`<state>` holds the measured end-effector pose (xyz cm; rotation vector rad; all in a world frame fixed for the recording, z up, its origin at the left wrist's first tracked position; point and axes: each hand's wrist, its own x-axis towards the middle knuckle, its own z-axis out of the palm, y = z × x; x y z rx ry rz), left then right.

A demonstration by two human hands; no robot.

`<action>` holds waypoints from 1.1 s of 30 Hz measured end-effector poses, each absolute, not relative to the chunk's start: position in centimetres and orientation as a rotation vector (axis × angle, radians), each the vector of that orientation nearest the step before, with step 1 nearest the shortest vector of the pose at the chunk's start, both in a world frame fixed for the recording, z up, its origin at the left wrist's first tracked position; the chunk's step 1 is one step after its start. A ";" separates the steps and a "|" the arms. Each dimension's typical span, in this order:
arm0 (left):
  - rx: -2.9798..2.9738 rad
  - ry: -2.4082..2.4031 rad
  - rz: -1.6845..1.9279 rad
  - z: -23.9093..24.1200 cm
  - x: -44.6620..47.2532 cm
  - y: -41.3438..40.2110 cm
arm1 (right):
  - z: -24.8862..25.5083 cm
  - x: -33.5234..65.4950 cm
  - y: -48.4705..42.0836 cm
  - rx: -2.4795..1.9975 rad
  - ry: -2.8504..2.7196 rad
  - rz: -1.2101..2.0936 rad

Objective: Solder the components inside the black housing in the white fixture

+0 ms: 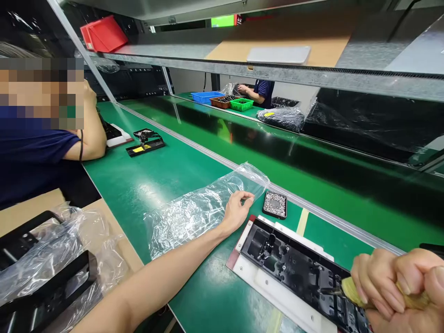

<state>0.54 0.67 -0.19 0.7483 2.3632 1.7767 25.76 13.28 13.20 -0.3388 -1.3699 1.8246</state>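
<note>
**Screwdriver held on the black part in its fixture, with the other hand reaching for screws.**

Our right hand point(395, 289) is closed around a yellow-handled screwdriver point(350, 292), its tip resting on the black plastic part point(294, 268) seated in the white fixture point(274, 289) at near right. We judge fastening under way, with the part still in the fixture; how many screws are in cannot be told. Our left hand point(237, 210) stretches far across the green bench point(145, 180), fingers pinched narrow, just beside the small tray of screws point(275, 204) and touching a clear plastic bag point(197, 210); whether it holds a screw cannot be told. A co-worker's arm point(92, 134) rests far left.
</note>
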 end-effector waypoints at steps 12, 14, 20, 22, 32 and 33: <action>0.755 2.381 1.771 -0.2 0.5 0.7 | 10.3 27.7 15.4 -0.335 -1.400 1.844; 0.757 2.382 1.771 -0.3 0.5 0.7 | 10.1 28.0 15.5 -0.308 -1.421 1.865; 0.758 2.386 1.769 -0.1 0.6 0.7 | 10.4 27.9 15.7 -0.233 -1.461 1.814; 0.758 2.390 1.769 0.0 0.6 0.7 | 10.5 27.9 15.7 -0.299 -1.445 1.847; 0.762 2.391 1.757 -0.1 0.6 0.7 | 12.4 26.1 14.7 -0.391 -1.420 1.807; 0.763 2.390 1.758 -0.1 0.6 0.7 | 13.1 25.4 14.3 -0.403 -1.426 1.804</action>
